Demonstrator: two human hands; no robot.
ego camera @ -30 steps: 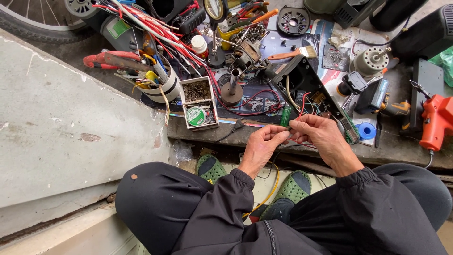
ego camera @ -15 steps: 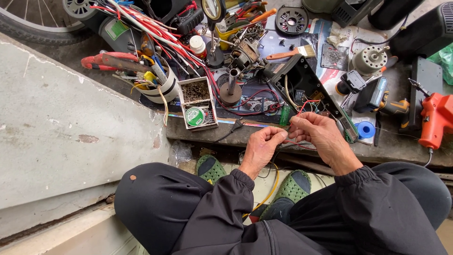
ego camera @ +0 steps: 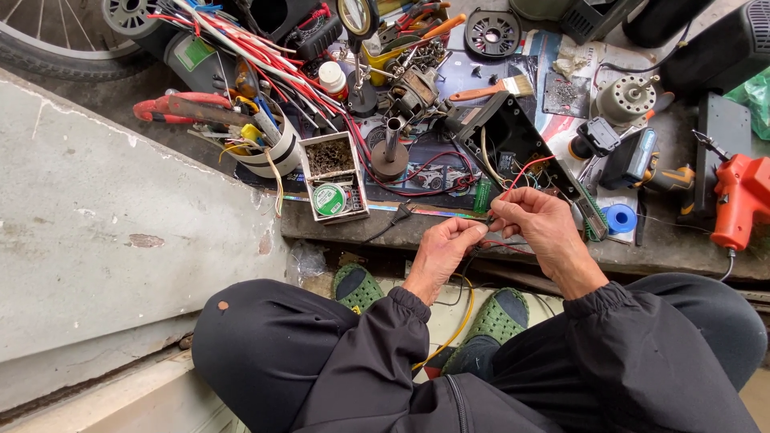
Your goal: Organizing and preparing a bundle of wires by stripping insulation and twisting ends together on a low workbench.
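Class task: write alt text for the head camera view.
A seated person's left hand and right hand pinch thin red wires together above a cluttered workbench, with a paintbrush, an orange power tool and green clogs below.

The wire (ego camera: 525, 170) is red, and the glue gun (ego camera: 742, 200) is orange-red. The sandals (ego camera: 497, 317) are green with small holes. The tape roll (ego camera: 619, 218) is blue, the solder spool (ego camera: 329, 199) green, the paintbrush handle (ego camera: 477, 94) orange, the sleeves (ego camera: 609, 321) black.
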